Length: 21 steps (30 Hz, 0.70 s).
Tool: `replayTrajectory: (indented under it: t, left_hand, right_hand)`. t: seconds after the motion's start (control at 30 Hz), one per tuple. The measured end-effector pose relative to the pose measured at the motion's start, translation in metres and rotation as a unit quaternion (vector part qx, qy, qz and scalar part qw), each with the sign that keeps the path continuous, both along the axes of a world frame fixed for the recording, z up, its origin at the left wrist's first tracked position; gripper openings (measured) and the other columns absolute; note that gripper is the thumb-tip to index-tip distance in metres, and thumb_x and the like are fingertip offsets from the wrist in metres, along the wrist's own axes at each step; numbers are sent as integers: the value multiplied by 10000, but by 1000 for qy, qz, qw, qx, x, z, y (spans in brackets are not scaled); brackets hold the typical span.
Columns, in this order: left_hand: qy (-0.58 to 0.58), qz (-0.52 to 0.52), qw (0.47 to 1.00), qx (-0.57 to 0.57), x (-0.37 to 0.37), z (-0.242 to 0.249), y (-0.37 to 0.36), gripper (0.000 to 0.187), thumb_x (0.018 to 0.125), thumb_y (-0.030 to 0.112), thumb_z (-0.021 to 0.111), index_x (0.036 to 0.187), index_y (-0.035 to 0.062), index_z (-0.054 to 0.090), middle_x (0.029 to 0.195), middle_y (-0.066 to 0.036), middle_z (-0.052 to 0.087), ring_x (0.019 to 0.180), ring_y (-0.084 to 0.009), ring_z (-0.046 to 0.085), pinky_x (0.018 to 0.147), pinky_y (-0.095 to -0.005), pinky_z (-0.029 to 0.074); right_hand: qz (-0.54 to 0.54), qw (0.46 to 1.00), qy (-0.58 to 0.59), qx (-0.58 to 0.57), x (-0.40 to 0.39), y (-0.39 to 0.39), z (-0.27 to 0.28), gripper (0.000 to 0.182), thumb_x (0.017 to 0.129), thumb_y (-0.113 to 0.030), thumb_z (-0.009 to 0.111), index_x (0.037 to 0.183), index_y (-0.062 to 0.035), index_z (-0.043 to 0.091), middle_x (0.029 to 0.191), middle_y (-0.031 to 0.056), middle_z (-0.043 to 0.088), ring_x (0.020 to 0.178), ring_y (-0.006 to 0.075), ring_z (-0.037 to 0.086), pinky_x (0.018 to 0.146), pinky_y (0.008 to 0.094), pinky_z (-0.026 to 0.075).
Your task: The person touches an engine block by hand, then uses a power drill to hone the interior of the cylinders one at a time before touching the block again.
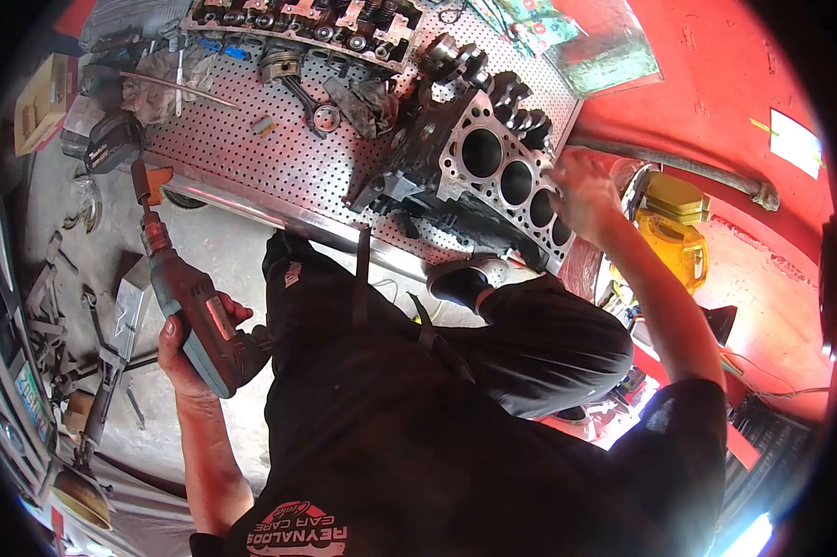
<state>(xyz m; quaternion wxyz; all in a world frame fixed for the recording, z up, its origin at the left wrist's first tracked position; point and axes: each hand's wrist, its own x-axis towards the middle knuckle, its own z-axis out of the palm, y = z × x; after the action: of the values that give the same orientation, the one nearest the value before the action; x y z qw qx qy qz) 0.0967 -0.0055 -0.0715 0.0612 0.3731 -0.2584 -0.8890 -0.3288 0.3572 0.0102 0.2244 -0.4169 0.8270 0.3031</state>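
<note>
Dark metal engine block (pixel 479 190) lay on the perforated worktop (pixel 205 130), cylinder bores (pixel 482 153) exposed. Left hand (pixel 185 360) clasped the power drill (pixel 200 311); whether the blurred right hand (pixel 585 197), at the bores, gripped anything was unclear. Firm wrist support and fingers clear of the drill's attachment (pixel 149 186) seemed wise.

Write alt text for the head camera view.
A person's left hand grips a power drill; the right hand, blurred, is at one end of an engine block on a perforated table. A piston lies there too.
</note>
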Motion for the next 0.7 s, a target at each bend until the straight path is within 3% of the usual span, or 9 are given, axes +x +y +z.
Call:
replayTrajectory:
  t: [0.03, 0.07, 0.2, 0.33, 0.5, 0.6, 0.63, 0.7]
  left_hand:
    - [-1, -5, 1000, -4, 0, 0, 0, 742, 900, 644, 577, 1232, -19, 607, 1043, -156, 665, 1004, -314, 668, 978, -476, 509]
    - [4, -7, 1000, 9, 0, -2, 0, 729, 907, 633, 573, 1227, -21, 610, 1043, -160, 665, 1005, -318, 667, 979, -480, 509]
    - [16, -12, 999, 32, -6, -1, -4, 684, 930, 594, 563, 1210, -27, 623, 1044, -177, 667, 1007, -329, 667, 981, -492, 510]
    - [31, -11, 999, 12, -9, 7, -4, 719, 910, 590, 614, 1228, -55, 613, 1061, -201, 674, 1019, -359, 686, 956, -490, 550]
    - [32, -19, 999, 18, -5, 4, -6, 729, 918, 588, 604, 1237, -68, 607, 1077, -211, 680, 1026, -363, 690, 973, -496, 543]
    - [37, -36, 999, 7, -6, 7, -6, 733, 934, 600, 567, 1259, -56, 600, 1095, -208, 679, 1031, -347, 684, 1018, -516, 507]
    - [31, -32, 999, 0, -11, 11, -4, 723, 911, 560, 618, 1237, -85, 602, 1056, -232, 694, 1011, -370, 701, 950, -465, 561]
    - [33, -46, 998, -1, -23, 20, -1, 744, 895, 577, 630, 1244, -80, 594, 1059, -230, 695, 1016, -365, 702, 938, -459, 564]
  right_hand:
    - [-92, 991, 19, -96, -3, 2, -1, 534, 896, -310, 723, 1388, -143, 599, 1306, 136, 613, 1278, 320, 567, 1071, 476, 466]
    - [-182, 976, 51, -105, 0, -10, -4, 653, 849, -427, 779, 1390, -116, 587, 1316, 137, 609, 1298, 333, 556, 1084, 475, 466]
    - [-262, 960, 90, -43, 6, -26, -38, 699, 843, -541, 767, 1364, -108, 595, 1342, 123, 609, 1321, 321, 548, 1089, 469, 467]
    - [-223, 970, 95, -24, 1, -21, -61, 635, 852, -515, 763, 1321, -110, 621, 1300, 110, 627, 1308, 304, 559, 1089, 471, 448]
    - [-181, 979, 90, -35, 1, -21, -35, 609, 835, -470, 777, 1305, -108, 638, 1246, 116, 638, 1268, 309, 583, 1064, 480, 449]
    - [-169, 973, 129, -93, 4, -15, -10, 599, 821, -365, 792, 1335, -110, 623, 1242, 114, 637, 1242, 314, 593, 1048, 488, 454]
    - [-165, 968, 153, -115, 6, -12, 0, 602, 818, -343, 796, 1345, -111, 619, 1243, 112, 638, 1238, 315, 594, 1043, 488, 455]
    - [-198, 930, 164, -264, 26, -12, 20, 639, 782, -206, 810, 1379, -124, 596, 1262, 118, 637, 1207, 335, 596, 1036, 484, 462]
